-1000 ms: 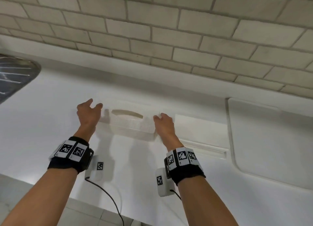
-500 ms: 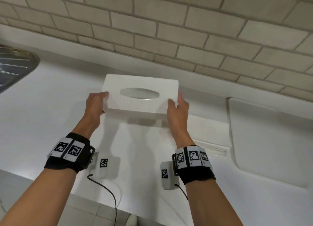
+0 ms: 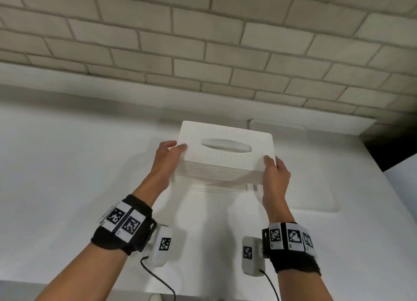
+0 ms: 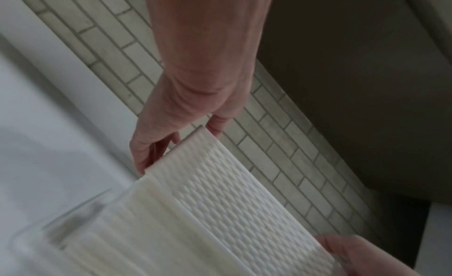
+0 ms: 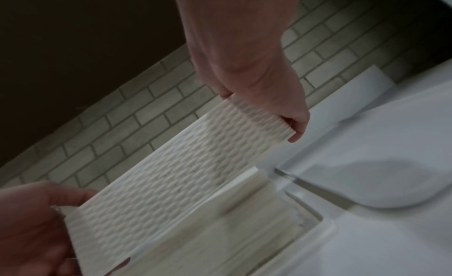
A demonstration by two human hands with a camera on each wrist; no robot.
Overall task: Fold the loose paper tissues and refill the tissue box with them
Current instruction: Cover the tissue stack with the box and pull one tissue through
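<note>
Now tissue box lid (image 3: 228, 156) held between left hand (image 3: 168, 159) and right hand (image 3: 276, 176).

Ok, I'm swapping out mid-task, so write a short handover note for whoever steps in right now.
Left hand grips the left end of the white tissue box cover; right hand grips its right end. The cover is lifted off the white counter, above a clear base holding a tissue stack.
Done: box opened.
Left: set the cover aside, fold the loose tissues (none in view), refill, close.
</note>
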